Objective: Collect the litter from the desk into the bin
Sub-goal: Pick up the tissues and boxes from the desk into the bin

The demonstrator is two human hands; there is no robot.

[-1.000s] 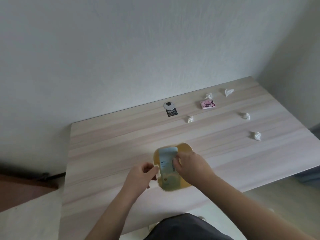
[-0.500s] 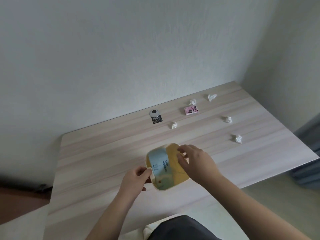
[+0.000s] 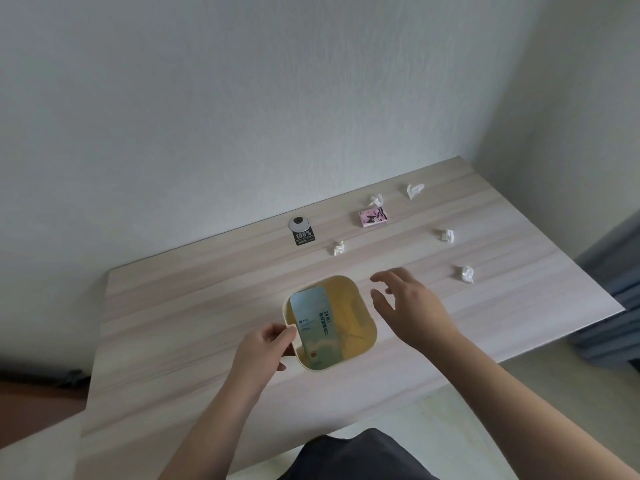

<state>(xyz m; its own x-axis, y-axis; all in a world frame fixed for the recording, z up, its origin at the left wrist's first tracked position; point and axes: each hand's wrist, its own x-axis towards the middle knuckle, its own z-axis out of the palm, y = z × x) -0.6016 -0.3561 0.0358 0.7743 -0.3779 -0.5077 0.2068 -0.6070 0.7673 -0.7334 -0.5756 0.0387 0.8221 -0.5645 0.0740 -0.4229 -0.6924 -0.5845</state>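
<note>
A small yellow bin with a cream rim stands on the wooden desk. A pale blue-green carton leans inside it. My left hand pinches the bin's left rim. My right hand hovers just right of the bin, fingers spread, holding nothing. Several crumpled white tissues lie beyond: one behind the bin, one to the right, one farther back. A pink packet and a black tag lie near the wall.
Two more tissues sit by the desk's far right corner. The white wall closes the back. The desk's right edge drops off beside blue fabric. My dark-clothed lap is at the near edge.
My right hand let go of the carton, which now rests in the bin, and moved out to the right with fingers spread. The left hand keeps its hold on the rim.
</note>
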